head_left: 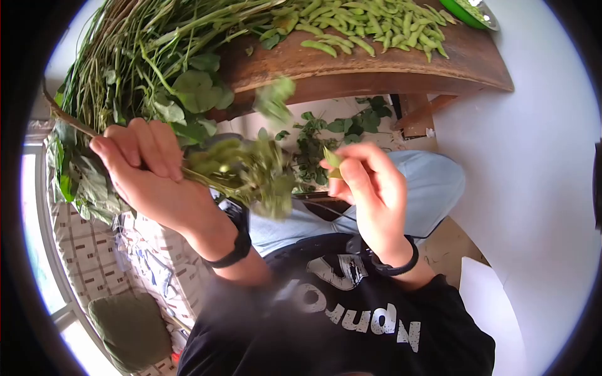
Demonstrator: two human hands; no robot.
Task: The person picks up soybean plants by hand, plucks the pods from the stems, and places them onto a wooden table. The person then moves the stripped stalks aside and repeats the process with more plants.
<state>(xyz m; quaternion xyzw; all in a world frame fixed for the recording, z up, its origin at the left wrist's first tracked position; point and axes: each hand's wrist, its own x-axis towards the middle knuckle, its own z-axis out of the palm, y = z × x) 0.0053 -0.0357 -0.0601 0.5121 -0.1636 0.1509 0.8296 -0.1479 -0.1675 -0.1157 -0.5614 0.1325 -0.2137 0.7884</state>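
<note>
My left hand (147,166) is wrapped round the stem of a soybean plant (241,172). Its brown stem end sticks out to the upper left, while the leafy end with pods hangs over my lap, partly smeared by motion. A little to the right, my right hand (370,182) pinches a green soybean pod (332,158) between thumb and fingers, apart from the plant. A blurred leafy piece (274,100) shows just above the plant. Picked soybean pods (382,25) lie in a pile on the wooden bench (301,66) in front of me.
A big heap of soybean stalks (138,56) covers the bench's left side and hangs over it. At the far right end stands a green-and-silver bowl (470,12). Loose leaves (360,122) lie on the floor under the bench. A white wall (539,138) bounds the right.
</note>
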